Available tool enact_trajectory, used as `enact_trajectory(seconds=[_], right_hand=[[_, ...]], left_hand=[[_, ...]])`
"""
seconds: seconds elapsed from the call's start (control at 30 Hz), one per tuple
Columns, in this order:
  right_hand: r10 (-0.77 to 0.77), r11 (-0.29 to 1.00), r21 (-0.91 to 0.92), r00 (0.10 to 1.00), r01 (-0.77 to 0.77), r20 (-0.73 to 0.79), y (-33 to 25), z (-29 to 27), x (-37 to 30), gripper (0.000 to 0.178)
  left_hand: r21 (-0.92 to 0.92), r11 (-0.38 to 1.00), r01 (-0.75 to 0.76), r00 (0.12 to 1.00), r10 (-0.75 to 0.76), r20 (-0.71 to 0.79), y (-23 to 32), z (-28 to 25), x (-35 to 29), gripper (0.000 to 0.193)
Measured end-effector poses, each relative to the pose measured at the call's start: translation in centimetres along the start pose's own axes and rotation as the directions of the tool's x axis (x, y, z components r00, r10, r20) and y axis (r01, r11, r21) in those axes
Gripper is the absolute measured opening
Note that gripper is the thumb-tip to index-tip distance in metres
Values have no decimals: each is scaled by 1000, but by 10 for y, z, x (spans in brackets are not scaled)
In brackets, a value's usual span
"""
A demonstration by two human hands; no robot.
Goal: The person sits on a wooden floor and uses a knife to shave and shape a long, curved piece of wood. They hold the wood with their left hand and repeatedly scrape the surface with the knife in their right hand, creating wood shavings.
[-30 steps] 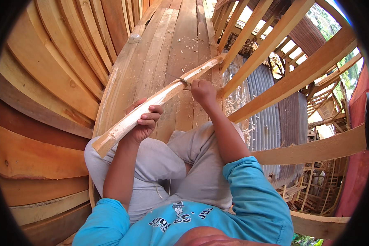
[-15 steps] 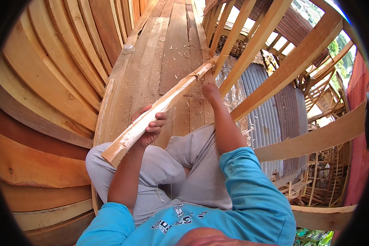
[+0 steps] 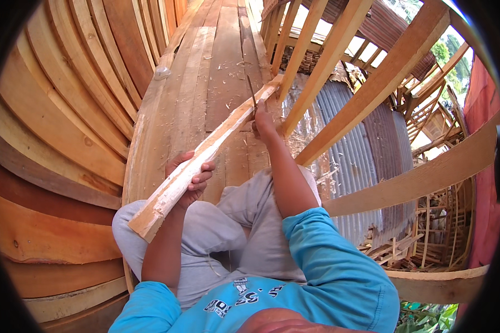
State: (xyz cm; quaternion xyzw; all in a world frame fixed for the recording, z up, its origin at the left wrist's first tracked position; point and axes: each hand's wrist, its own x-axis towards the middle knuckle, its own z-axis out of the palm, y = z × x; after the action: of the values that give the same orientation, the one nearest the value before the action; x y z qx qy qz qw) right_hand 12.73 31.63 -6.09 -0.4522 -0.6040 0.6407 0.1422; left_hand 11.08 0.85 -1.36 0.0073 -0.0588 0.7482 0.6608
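Observation:
A long squared piece of wood (image 3: 222,136) with pale, freshly cut faces slants from above my left thigh up to the far right. My left hand (image 3: 193,176) is closed around its nearer half, thumb on one side and fingers on the other. Toward the far end, my right hand (image 3: 264,123) grips a knife whose handle is hidden in the fist. The thin dark blade (image 3: 250,89) points away from me and crosses the wood near its far end. Whether the edge is biting in cannot be made out.
I sit cross-legged on a plank floor (image 3: 222,83) strewn with shavings. Wooden boards (image 3: 61,133) line the left side. Slanting wooden posts (image 3: 366,100) stand on the right, with corrugated metal sheeting (image 3: 344,144) beyond. A small clear object (image 3: 162,72) lies by the left boards.
My right hand has drawn the knife back toward me along the wood, and the blade now stands out more plainly. My left hand keeps its hold; the view has shifted slightly.

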Motion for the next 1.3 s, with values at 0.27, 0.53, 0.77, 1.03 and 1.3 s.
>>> enact_trajectory(seconds=[0.27, 0.53, 0.77, 1.03, 1.3], right_hand=[[-127, 991, 66, 987, 121, 103, 1, -3, -21, 48], [-236, 952, 215, 970, 217, 65, -13, 17, -41, 42], [-307, 923, 282, 943, 262, 129, -26, 22, -62, 40], [-243, 954, 239, 935, 182, 259, -29, 29, -74, 40], [-284, 947, 211, 939, 243, 193, -26, 43, -23, 37]], left_hand=[[-15, 1000, 19, 1000, -19, 20, -4, 2, 9, 44], [64, 996, -68, 998, 68, 1, 1, 31, -11, 47], [94, 991, -100, 995, 101, -5, -6, 59, -33, 50], [130, 986, -109, 990, 119, -74, -12, 74, -49, 53], [113, 989, -97, 995, 101, -26, -1, 27, -23, 51]])
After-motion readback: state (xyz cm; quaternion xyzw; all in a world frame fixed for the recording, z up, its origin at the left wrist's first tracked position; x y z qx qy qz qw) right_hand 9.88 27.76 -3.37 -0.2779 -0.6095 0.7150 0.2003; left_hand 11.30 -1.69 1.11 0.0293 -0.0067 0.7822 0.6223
